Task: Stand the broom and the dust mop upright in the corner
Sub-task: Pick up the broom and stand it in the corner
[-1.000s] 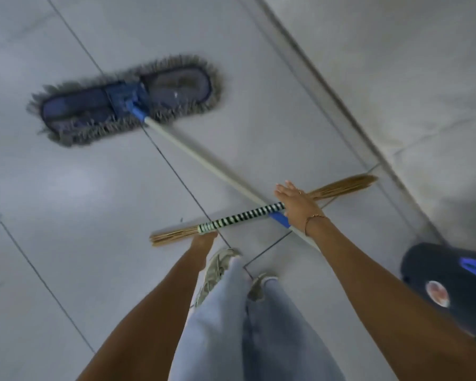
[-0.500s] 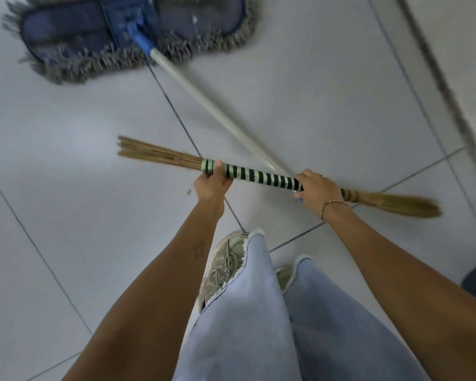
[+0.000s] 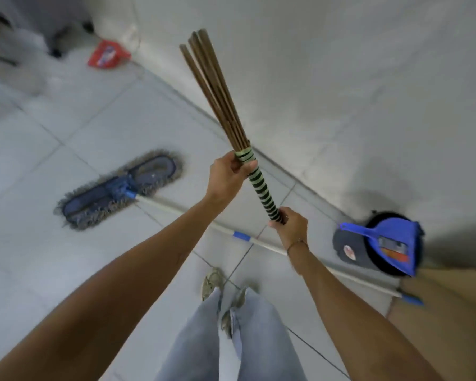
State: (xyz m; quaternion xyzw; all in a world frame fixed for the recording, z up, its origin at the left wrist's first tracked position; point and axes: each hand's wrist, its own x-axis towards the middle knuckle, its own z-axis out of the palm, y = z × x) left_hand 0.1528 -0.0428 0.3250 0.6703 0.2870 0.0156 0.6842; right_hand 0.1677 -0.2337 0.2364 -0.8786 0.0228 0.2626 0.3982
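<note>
The broom (image 3: 260,185), a bundle of brown sticks with a green-and-black striped wrap, is off the floor and tilted, its stick end pointing up toward the wall. My left hand (image 3: 228,178) grips the upper end of the wrap. My right hand (image 3: 290,225) grips the lower end. The dust mop (image 3: 118,188) lies flat on the tiled floor to the left, its blue fringed head away from me. Its pale handle (image 3: 193,214) runs right under my arms to a blue tip near the bin.
A black bin (image 3: 352,247) with a blue dustpan (image 3: 388,240) on it stands by the wall at right. A red dustpan (image 3: 107,55) lies at the wall far left, near dark furniture legs. My feet and jeans are at the bottom centre. A tan surface sits at right.
Both hands closed on the broom, lifted it from the floor and swung it from lying level to pointing up. The camera view rose, so the wall and bin came into sight.
</note>
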